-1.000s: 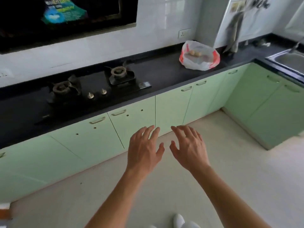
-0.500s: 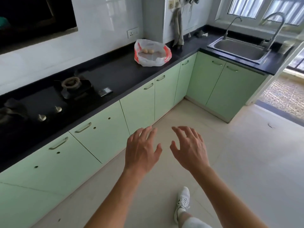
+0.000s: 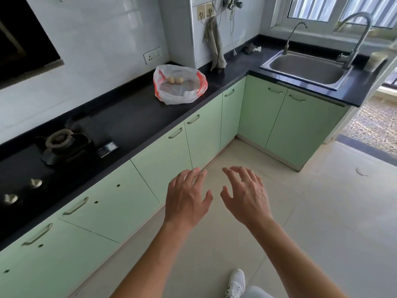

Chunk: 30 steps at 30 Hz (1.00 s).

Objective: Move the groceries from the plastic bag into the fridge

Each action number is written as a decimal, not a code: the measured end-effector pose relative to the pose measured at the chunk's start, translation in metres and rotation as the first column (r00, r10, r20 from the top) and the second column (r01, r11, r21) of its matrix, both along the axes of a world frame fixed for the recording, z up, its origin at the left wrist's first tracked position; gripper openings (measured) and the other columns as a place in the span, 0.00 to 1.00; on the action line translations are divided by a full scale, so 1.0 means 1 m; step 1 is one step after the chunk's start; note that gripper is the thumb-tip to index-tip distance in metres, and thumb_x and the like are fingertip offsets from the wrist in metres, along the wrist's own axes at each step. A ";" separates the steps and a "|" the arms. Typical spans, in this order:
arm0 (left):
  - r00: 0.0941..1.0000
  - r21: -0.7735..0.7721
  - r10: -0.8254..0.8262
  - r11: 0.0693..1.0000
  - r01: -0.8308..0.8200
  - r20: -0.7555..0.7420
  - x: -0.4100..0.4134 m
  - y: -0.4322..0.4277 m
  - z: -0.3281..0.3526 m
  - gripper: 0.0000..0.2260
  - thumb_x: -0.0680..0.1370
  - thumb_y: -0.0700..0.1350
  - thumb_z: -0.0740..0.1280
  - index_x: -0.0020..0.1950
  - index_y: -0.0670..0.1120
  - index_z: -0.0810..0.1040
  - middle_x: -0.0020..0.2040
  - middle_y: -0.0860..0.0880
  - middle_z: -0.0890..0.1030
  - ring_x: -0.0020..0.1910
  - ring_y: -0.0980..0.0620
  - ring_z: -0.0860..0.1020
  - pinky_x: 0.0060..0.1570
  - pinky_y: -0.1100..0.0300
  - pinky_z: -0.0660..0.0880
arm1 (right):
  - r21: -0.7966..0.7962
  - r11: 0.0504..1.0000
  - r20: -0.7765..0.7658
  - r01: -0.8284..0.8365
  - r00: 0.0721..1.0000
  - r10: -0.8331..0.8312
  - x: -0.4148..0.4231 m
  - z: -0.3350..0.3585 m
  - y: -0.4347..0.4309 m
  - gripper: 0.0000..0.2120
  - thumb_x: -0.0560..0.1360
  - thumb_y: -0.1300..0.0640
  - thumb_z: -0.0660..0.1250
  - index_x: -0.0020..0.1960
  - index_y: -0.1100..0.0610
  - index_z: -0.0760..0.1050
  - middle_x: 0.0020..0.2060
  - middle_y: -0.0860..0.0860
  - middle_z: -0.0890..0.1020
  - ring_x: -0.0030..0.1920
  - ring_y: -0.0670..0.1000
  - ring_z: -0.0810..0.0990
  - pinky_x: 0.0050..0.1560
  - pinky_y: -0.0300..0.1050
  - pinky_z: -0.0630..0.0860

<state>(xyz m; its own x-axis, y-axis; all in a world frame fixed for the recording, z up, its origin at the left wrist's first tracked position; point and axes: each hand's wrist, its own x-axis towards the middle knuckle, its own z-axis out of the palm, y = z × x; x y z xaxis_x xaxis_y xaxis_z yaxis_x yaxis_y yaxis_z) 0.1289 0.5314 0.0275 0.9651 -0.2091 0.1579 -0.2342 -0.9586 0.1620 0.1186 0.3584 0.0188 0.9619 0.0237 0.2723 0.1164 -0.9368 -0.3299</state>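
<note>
- The view has swung right along the black countertop. The plastic bag, at 1 o'clock a second ago, now sits at 12 o'clock and looks nearer.
- Two pale round groceries lie inside it.
- The left hand and right hand stay at 6 o'clock, fingers spread and empty.
- This is probably the approach to the bag; no fridge is in view.
</note>
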 end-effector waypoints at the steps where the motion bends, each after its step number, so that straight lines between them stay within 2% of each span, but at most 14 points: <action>1: 1.000 0.001 0.006 1.000 -0.006 -0.005 0.013 -0.010 0.001 0.25 0.76 0.58 0.57 0.71 0.50 0.73 0.69 0.49 0.77 0.68 0.47 0.73 0.62 0.48 0.73 | -0.004 1.000 0.000 -0.007 1.000 0.007 0.013 0.001 -0.009 0.21 0.74 0.50 0.66 0.67 0.52 0.73 0.60 0.51 0.79 0.60 0.56 0.78 0.63 0.53 0.74; 13: 0.997 0.012 0.054 0.998 -0.053 -0.048 0.121 -0.065 -0.003 0.27 0.76 0.60 0.52 0.71 0.51 0.72 0.69 0.49 0.76 0.68 0.47 0.73 0.62 0.48 0.74 | 0.027 0.997 -0.035 -0.069 0.997 0.069 0.135 -0.004 -0.061 0.22 0.75 0.49 0.66 0.67 0.52 0.73 0.61 0.52 0.79 0.61 0.56 0.77 0.63 0.53 0.74; 21: 0.995 0.029 0.082 0.996 -0.080 -0.055 0.213 -0.059 -0.015 0.24 0.78 0.58 0.61 0.73 0.50 0.71 0.71 0.48 0.75 0.69 0.46 0.72 0.64 0.48 0.73 | 0.012 0.996 -0.039 -0.086 0.996 0.086 0.228 -0.009 -0.057 0.21 0.75 0.49 0.66 0.67 0.52 0.74 0.60 0.52 0.80 0.62 0.56 0.78 0.63 0.54 0.75; 25: 0.995 0.008 0.089 0.996 -0.088 -0.033 0.276 -0.052 -0.015 0.24 0.77 0.56 0.65 0.71 0.50 0.73 0.70 0.48 0.76 0.68 0.46 0.74 0.62 0.47 0.73 | 0.010 0.998 -0.036 -0.063 0.997 0.063 0.293 -0.006 -0.049 0.21 0.75 0.50 0.67 0.67 0.52 0.74 0.61 0.52 0.80 0.62 0.56 0.77 0.63 0.54 0.75; 30: 0.997 0.020 0.066 0.998 -0.065 -0.045 0.360 -0.032 -0.015 0.24 0.78 0.58 0.64 0.72 0.51 0.72 0.71 0.48 0.75 0.69 0.45 0.73 0.64 0.45 0.73 | -0.009 0.999 -0.035 -0.044 0.998 0.044 0.379 0.000 -0.029 0.21 0.76 0.49 0.65 0.68 0.52 0.73 0.61 0.52 0.80 0.63 0.56 0.77 0.64 0.55 0.75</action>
